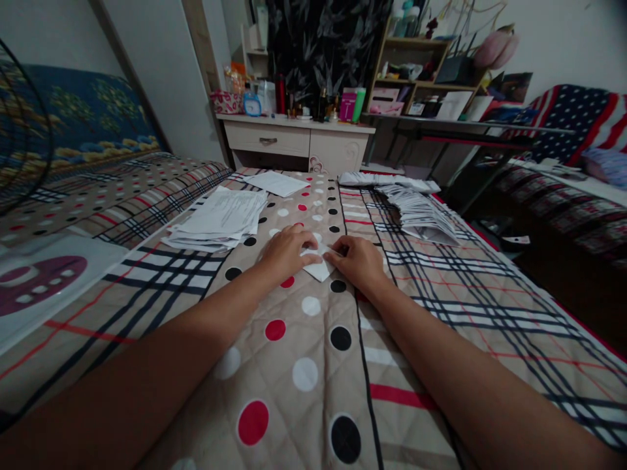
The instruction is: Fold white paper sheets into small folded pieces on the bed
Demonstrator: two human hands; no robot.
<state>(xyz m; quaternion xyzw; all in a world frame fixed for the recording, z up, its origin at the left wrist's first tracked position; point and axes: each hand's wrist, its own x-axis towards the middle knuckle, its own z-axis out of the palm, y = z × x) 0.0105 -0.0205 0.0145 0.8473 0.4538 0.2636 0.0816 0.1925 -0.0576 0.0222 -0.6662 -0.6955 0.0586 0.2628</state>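
A small piece of folded white paper (321, 269) lies on the bedspread in front of me, one corner pointing toward me. My left hand (292, 248) grips its left side, thumb on top and fingers curled. On the opposite side, my right hand (358, 261) pinches the paper between thumb and bent fingers. The hands are close together, and part of the paper is hidden beneath them. Left of my left hand rests a stack of printed sheets (223, 219). Beyond my right hand lies a row of folded papers (421, 212), packed tightly together.
A single white sheet (277, 183) lies farther back. More folded paper (386, 181) runs along the far right. At the left is a white bag (53, 281) with a purple print. Past the dotted and plaid bedspread (304, 339) stands a white dresser (284, 140).
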